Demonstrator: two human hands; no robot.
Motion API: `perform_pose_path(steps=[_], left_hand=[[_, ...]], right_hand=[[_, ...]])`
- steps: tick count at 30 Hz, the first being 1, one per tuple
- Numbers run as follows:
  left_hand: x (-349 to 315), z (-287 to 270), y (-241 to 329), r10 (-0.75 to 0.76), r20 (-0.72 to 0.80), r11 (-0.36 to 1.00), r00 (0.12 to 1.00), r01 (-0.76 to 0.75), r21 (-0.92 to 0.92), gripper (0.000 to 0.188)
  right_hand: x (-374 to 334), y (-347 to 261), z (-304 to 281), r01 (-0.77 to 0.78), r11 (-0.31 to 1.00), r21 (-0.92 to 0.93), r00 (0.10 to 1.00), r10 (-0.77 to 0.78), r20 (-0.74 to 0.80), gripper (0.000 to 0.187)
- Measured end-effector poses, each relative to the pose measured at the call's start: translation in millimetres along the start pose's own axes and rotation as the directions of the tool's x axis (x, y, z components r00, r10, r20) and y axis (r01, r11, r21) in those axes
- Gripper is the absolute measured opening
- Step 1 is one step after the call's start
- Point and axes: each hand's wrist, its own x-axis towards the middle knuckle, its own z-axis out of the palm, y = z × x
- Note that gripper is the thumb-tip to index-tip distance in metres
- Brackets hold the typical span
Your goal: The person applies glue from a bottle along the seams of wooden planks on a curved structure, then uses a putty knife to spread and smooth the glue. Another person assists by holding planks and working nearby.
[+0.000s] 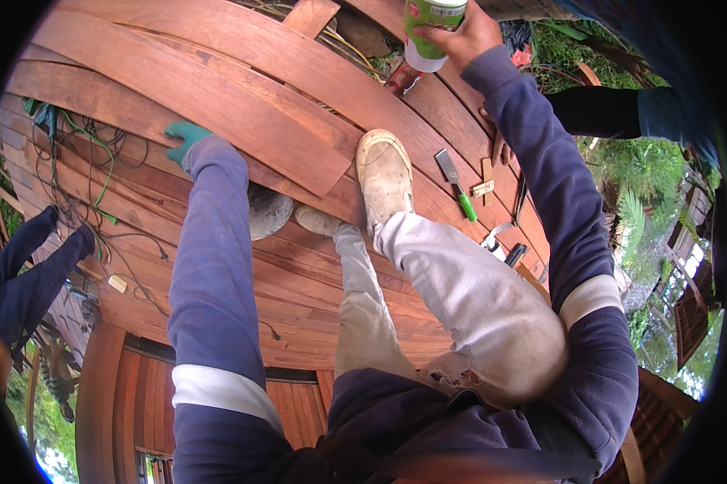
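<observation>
**Technician A:** State the condition of both hands.

**Technician B:** The hands are well apart. The right hand [470,38], bare, is clamped on a green-and-white container [430,34], with the thumb across its side. The left hand [187,143], in a teal glove, lies at the near edge of the lower plank [97,90]. Whether its fingers grip beneath that edge cannot be determined.

**Technician A:** Specify the location of the container.

**Technician B:** It is held beyond the raised right shoe [385,173], toward the far edge of the deck [295,315]. Its green part is uppermost and its white part below; the top runs out of view.

**Technician A:** Describe the planks.

**Technician B:** The upper plank [194,97] overlaps the lower plank. Its squared end lies just left of the raised shoe.

**Technician A:** List the items toward the deck's right edge.

**Technician B:** A flat-bladed tool [458,187] with a green handle, blade pointing away from the wearer. Just right of it are two small crossed wood pieces [485,181].

**Technician A:** And toward the left edge?

**Technician B:** Tangled cables [95,181], a small pale block [117,283], and the dark-trousered legs of another person [29,254].
</observation>
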Motion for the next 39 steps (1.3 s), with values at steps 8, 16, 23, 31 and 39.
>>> perform_pose_path(steps=[8, 16, 23, 31, 39], left_hand=[[-9.3, -4.2, 9.1, -0.061, -0.008, 0.998, 0.998, 0.061, -0.025, 0.074], [-4.3, -0.8, 2.9, -0.051, 0.009, 0.998, 0.999, 0.051, -0.031, 0.079], [1.0, 3.2, 3.8, -0.094, -0.008, 0.991, 0.996, 0.093, -0.095, 0.074], [-3.3, 5.7, 8.7, -0.049, 0.007, 0.984, 0.999, 0.05, -0.174, 0.077], [10.4, 16.2, -2.9, 0.051, -0.039, 0.998, 0.998, -0.052, -0.02, 0.073]], right_hand=[[0.7, -2.0, -6.2, 0.024, 0.999, -0.027, 0.999, -0.025, -0.038, 0.071], [5.7, 36.1, -10.2, -0.017, 0.992, 0.125, 0.989, 0.035, -0.144, 0.061], [22.3, 51.3, 15.2, 0.035, 0.8, 0.599, 0.963, 0.134, -0.234, 0.043], [15.8, -7.0, 60.0, 0.168, 0.917, 0.362, 0.98, -0.115, -0.162, 0.064], [-5.8, -25.8, 96.6, 0.544, 0.825, 0.15, 0.823, -0.56, 0.096, 0.048]])
